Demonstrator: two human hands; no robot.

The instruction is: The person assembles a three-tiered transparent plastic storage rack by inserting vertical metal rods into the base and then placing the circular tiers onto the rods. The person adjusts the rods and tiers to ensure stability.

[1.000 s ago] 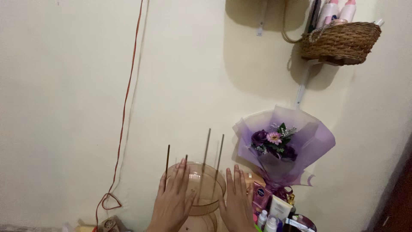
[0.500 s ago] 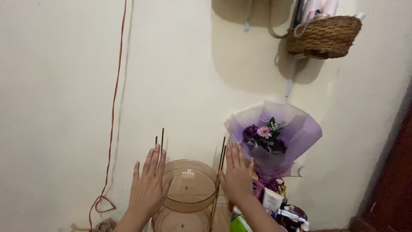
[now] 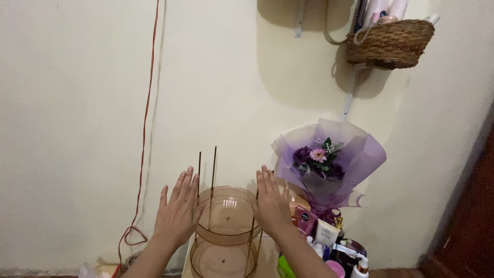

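Low in the frame's middle, the left hand [image 3: 177, 216] and right hand [image 3: 271, 205], fingers spread flat, press either side of a round amber tiered rack [image 3: 226, 216]. Lower right: purple-wrapped bouquet [image 3: 329, 167], pink box [image 3: 305, 220], white tube [image 3: 325, 232].

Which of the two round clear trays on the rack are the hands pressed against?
The upper tray: left hand and right hand flank its rim. The lower tray sits beneath, untouched.
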